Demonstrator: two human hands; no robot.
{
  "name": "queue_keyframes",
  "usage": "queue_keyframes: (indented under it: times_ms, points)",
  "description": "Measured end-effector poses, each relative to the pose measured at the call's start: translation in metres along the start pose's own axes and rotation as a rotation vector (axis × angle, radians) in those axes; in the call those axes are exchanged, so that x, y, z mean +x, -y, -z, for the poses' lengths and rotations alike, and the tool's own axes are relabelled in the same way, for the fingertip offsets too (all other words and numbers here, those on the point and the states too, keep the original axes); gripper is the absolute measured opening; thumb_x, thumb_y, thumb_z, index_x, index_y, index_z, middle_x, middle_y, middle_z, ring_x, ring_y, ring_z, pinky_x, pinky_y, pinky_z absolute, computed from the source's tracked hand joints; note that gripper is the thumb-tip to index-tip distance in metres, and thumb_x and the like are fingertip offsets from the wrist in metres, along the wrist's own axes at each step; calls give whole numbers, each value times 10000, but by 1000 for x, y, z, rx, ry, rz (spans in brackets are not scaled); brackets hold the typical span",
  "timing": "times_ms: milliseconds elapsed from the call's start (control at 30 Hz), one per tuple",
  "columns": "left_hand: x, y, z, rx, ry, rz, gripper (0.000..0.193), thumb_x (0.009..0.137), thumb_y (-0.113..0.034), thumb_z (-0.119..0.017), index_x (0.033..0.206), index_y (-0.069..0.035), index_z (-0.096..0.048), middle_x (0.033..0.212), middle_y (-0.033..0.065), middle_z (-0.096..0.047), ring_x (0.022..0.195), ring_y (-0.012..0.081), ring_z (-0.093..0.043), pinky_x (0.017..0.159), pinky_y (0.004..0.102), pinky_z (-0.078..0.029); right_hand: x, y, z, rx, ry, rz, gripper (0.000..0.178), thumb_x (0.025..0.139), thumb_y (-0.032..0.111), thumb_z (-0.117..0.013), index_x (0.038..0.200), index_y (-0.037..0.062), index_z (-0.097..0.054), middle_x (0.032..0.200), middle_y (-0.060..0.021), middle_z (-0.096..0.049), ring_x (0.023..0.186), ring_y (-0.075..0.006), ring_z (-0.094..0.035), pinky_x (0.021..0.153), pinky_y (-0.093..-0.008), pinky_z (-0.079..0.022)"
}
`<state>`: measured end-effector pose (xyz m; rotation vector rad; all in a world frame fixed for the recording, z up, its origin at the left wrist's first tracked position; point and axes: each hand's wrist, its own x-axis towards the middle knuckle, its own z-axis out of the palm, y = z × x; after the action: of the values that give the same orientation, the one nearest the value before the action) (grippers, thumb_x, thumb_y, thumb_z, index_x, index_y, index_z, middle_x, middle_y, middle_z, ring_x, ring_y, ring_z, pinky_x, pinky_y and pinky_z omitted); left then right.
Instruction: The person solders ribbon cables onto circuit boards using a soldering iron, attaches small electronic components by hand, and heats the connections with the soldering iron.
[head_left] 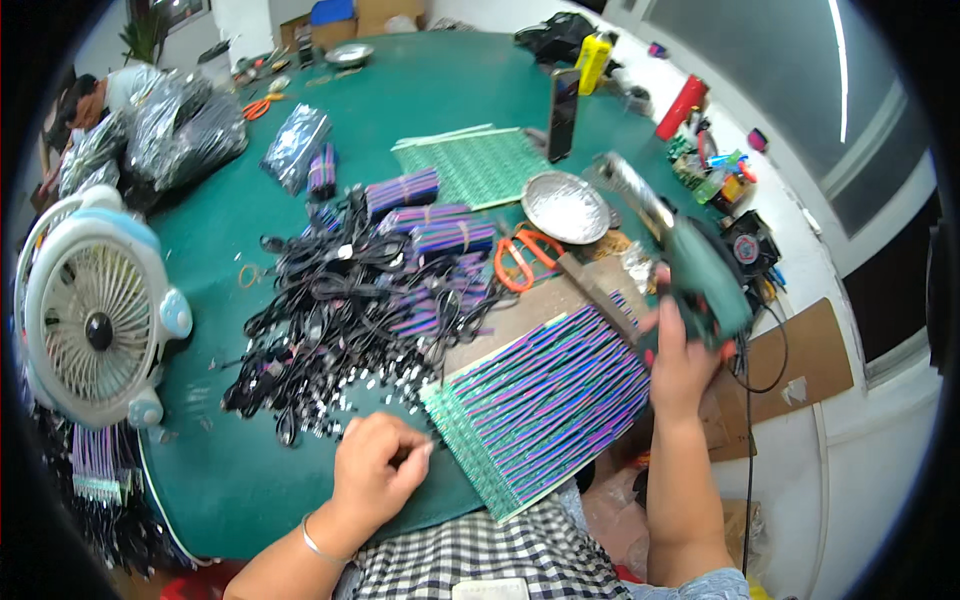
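Right hand: fingers appear closed around the handle of a green heat gun, though blur softens the outline. Nozzle points up and away, toward the far side of the table, not at the work. Left hand: half-curled near the panel's left corner; palm hidden, so whether it pinches anything I cannot tell.

Work: panel of green strips with purple-blue-black wires, lying aslant between the two hands, near edge at the checked apron. A flat bar lies along its far end.

Further out: orange-handled scissors, metal dish, heap of black cables, tied wire bundles, green sheets.

Step in hand, my reading: handling the heat gun beside the wired panel. Next move, if heating is meant, calls for bringing the nozzle round over the wires, left fingers kept clear of the airflow
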<state>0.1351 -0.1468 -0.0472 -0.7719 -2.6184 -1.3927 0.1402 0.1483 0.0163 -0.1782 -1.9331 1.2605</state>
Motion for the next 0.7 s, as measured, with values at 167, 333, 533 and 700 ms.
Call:
queue_keyframes:
  times_ms: [167,333,533,700]
  points:
    - [21,-5,32,-38,-340,-115,106,728,38,-644,815,-12,-610,768,85,-582,659,174,-545,576,260,-445,29,-32,23,-250,57,-209,272,864,158,-651,1047,-27,-573,916,-83,-645,664,-79,-555,609,-210,-458]
    - [21,19,66,229,-85,81,97,720,-37,-683,806,-73,-657,765,42,-597,654,206,-564,587,328,-431,-28,10,42,0,37,-103,364,854,49,-556,1201,-44,-494,1065,-144,-627,660,-91,-564,576,-208,-450]
    - [31,18,51,633,84,-209,132,699,-95,-706,818,-122,-658,765,2,-568,740,203,-543,663,340,-377,-102,18,69,101,182,-251,426,870,181,-526,1214,-63,-463,1120,-137,-585,707,-112,-559,546,-211,-450]
    - [41,19,59,720,248,-337,145,659,-112,-693,774,-119,-605,802,23,-548,758,218,-518,683,342,-406,-132,13,100,7,436,-194,466,897,247,-510,1235,-66,-443,1101,-159,-576,740,-138,-560,629,-261,-476]
